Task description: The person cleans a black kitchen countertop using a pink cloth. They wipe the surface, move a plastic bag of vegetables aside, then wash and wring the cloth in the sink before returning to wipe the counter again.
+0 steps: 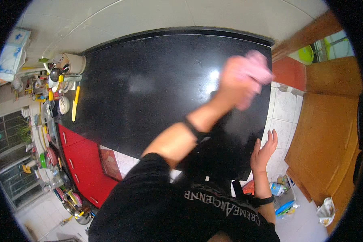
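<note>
My left hand (234, 81) is closed around a pink cloth (258, 68), pressed over the right part of a glossy black countertop (124, 99). Both hand and cloth are blurred, so the fingers' exact grip is unclear. The left forearm, with a black band at the wrist, crosses above the counter. By the counter's right edge is my right hand (263, 152), fingers apart and holding nothing. Whether it touches the edge cannot be made out. A long yellow utensil (76, 104), perhaps a knife or spatula, lies at the counter's left end.
Along the left stand a cream utensil container (74, 63), a white bowl (64, 105) and crowded kitchenware. Red cabinets (84, 163) lie below left. A tiled wall (157, 15) backs the counter. To the right are wooden panels (320, 121), a plastic bag (325, 211) and floor items.
</note>
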### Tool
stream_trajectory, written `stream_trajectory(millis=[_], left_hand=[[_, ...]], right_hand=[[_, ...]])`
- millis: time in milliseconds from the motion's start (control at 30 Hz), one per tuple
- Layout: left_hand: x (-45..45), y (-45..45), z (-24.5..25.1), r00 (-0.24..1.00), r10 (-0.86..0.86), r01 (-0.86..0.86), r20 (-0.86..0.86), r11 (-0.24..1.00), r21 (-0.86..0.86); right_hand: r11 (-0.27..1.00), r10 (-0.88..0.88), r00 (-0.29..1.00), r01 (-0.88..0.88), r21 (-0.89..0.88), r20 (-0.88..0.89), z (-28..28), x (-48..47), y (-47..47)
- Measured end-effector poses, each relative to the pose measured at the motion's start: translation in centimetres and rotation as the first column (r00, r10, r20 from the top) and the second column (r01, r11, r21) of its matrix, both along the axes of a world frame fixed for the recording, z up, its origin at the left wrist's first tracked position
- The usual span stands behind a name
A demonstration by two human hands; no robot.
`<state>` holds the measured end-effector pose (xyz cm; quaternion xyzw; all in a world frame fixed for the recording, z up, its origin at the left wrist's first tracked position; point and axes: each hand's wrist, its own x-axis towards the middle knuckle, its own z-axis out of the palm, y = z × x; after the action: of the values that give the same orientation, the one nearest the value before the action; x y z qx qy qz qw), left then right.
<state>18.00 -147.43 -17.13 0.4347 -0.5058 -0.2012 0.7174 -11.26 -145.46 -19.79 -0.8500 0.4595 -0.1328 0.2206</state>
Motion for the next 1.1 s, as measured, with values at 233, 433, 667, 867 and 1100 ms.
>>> stream_trajectory(millis=[233,433,667,867,1100], left_hand=[[25.5,15.9,-0.9,-0.017,0.714,-0.967,0.700,-0.191,0.171],[28.8,13.8,-6.8,0.319,0.213,-0.877,0.923,-0.302,0.373],[10.6,-1.5,-3.7,0.287,0.231,-0.898,0.930,-0.272,0.345],[-1.8,-13.7,-6.8,0.153,0.171,-0.988,0.973,-0.011,0.157],[-6.2,-13.1,0.1,0.880,0.400,-0.475,0.257,0.737,0.481]], right_hand=[[0.999,0.038,0.998,-0.039,-0.031,-0.048,-2.4,4.0,-2.2],[0.998,0.056,0.998,-0.055,0.039,-0.020,-2.4,4.0,-2.4],[0.996,0.066,0.997,-0.068,0.065,0.037,-2.9,3.8,-2.3],[0.994,0.096,0.995,-0.094,-0.056,0.040,-3.1,3.6,-2.3],[0.996,0.086,0.996,-0.086,0.014,-0.009,-2.5,4.0,-2.5]])
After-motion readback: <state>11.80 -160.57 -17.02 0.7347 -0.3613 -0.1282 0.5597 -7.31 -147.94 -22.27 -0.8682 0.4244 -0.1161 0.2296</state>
